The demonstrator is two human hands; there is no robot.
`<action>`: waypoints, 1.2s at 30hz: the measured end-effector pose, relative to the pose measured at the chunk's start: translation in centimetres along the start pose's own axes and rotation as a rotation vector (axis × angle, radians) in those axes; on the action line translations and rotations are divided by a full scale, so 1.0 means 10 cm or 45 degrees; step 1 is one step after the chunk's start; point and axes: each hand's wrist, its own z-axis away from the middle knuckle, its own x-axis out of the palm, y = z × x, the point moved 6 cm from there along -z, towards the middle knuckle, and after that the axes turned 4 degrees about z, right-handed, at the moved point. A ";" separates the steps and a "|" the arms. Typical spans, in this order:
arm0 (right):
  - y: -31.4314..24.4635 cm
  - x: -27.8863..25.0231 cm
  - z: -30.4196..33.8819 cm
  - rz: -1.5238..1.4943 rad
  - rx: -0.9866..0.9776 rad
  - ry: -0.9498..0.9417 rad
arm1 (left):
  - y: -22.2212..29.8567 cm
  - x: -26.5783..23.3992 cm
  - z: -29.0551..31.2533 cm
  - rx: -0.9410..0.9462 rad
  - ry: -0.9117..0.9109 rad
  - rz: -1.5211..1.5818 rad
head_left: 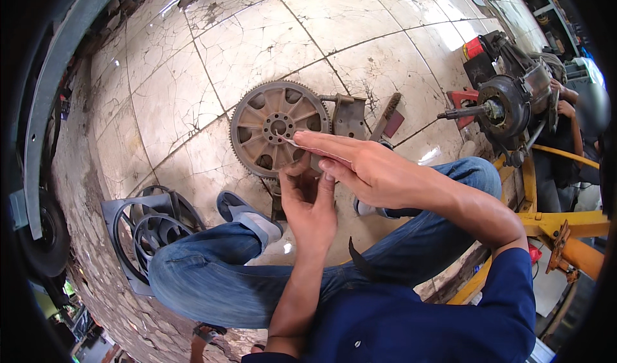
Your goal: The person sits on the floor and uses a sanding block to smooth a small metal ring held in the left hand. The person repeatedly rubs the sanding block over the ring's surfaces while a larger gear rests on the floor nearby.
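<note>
A round, rusty-brown flywheel (263, 141) with a toothed rim, spokes and a ring of bolt holes is in front of me. My left hand (310, 208) is at its lower rim, fingers curled round the edge and thumb pointing up. Across its lower right side reaches my right hand (360, 163), the long fingers straight and pressed together. A thin pale piece (288, 140), perhaps sandpaper or cloth, shows at those fingertips near the hub and along the finger edge. Much of it is hidden by the hand.
Right of the flywheel are a metal bracket (350, 115) and a brush-like tool (387, 113). Black ring-shaped parts (154, 218) lie at left. A greasy mechanical assembly (508, 102) and yellow frame (565, 225) stand at right, beside another person's hand (565, 109). Cracked tiles (276, 35) cover the floor.
</note>
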 end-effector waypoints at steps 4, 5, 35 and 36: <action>0.00 0.00 0.01 0.068 -0.032 0.026 | 0.02 -0.08 -0.14 -0.040 0.129 0.021; 0.02 0.00 -0.01 0.030 -0.005 0.003 | 0.04 0.00 -0.09 0.005 0.081 0.053; 0.10 0.09 0.01 0.130 0.012 -0.022 | -0.17 -0.06 -0.10 -0.096 0.041 0.297; 0.10 0.07 0.00 0.106 0.023 -0.024 | -0.14 -0.02 -0.03 -0.072 0.015 0.252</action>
